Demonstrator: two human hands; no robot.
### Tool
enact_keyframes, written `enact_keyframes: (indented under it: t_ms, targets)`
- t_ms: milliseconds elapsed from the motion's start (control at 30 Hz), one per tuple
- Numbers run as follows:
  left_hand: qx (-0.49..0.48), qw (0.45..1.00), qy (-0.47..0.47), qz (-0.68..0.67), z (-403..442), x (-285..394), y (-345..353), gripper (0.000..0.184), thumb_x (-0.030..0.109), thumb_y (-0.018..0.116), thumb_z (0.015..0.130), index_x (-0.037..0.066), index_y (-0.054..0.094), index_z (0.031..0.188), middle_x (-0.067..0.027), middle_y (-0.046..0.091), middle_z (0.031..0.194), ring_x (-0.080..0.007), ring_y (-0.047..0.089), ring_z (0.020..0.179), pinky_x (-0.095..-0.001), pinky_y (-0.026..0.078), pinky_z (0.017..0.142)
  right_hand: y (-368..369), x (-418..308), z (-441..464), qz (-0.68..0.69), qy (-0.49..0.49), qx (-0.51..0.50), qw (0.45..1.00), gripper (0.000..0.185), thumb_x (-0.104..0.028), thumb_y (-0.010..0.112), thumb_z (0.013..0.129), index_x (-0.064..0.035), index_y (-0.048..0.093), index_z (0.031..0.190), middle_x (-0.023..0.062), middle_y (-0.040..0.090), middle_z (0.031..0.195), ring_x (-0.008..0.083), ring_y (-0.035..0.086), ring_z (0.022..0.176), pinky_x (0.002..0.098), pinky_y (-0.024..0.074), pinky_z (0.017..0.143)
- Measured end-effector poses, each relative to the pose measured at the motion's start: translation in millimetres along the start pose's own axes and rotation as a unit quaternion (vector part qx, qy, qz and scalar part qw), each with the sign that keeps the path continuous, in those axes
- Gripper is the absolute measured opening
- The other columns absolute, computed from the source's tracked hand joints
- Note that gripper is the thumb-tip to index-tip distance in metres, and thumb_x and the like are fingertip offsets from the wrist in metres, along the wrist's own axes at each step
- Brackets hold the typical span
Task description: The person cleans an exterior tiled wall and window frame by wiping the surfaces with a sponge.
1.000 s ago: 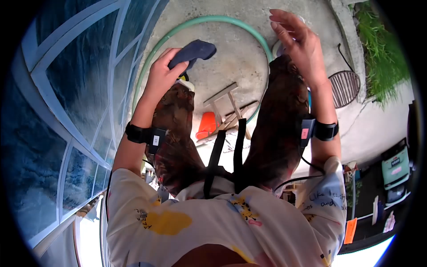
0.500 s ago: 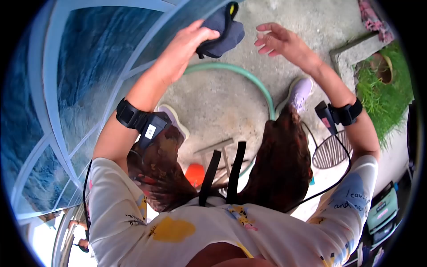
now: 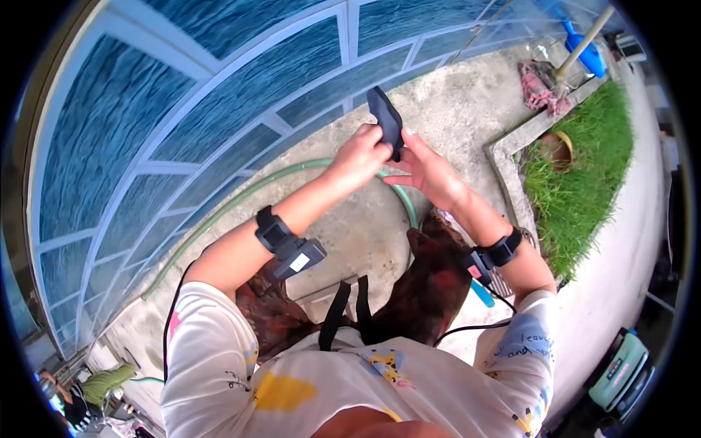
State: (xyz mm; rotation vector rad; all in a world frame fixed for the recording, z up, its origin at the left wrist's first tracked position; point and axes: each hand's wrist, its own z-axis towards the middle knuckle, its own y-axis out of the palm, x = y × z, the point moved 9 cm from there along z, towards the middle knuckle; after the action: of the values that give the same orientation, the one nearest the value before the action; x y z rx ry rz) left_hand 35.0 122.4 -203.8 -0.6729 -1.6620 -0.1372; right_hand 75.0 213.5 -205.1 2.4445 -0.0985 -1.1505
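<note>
A dark navy cloth item (image 3: 387,120), long and curved with a smooth edge, is held up in front of me; its exact kind is unclear. My left hand (image 3: 361,157) is closed round its lower left side, fingers curled. At the item's lower right edge is my right hand (image 3: 432,175), one fingertip at or against the cloth. Its other visible digits are spread, pointing left below the item. A green hose (image 3: 299,166) curves over the concrete floor beneath both hands.
Blue framed panels (image 3: 241,109) rise along the left and far side. A concrete curb (image 3: 504,157) borders grass (image 3: 577,175) and a clay pot (image 3: 557,150) on the right. Pink cloth (image 3: 537,87) and a blue scoop-like object (image 3: 584,51) lie farther back. Another person's green-clothed leg (image 3: 106,383) shows lower left.
My view has turned, bringing more panels and grass into sight. My right hand has come over to the cloth item from a distance. The item, still in my left hand, now appears edge-on.
</note>
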Motion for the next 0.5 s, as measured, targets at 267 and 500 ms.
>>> enact_keyframes:
  t_ms: [267,500]
  targets:
    - [0.119,0.980,0.139,0.084,-244,70,-99,0.043,0.017,0.056,0.087,0.014,0.048,0.129,-0.0094,0.040,0.138,-0.0245,0.042,0.124,-0.0353,0.033,0.102,59,15,-29,0.162,-0.120,-0.005,0.979,0.030,-0.021,0.048,0.093,-0.0026,0.051,0.116,0.0101,0.058,0.116,0.0224,0.057,0.106,0.0429,0.0439,0.096]
    - [0.404,0.829,-0.314,0.225,-631,-123,-240,0.035,0.026,0.056,0.085,0.017,0.057,0.119,-0.0084,0.058,0.118,-0.0252,0.059,0.099,-0.0330,0.047,0.085,32,16,-21,0.082,-0.148,-0.006,0.986,0.041,-0.026,0.047,0.088,0.0023,0.050,0.118,0.0154,0.057,0.118,0.0271,0.055,0.108,0.0410,0.0434,0.094]
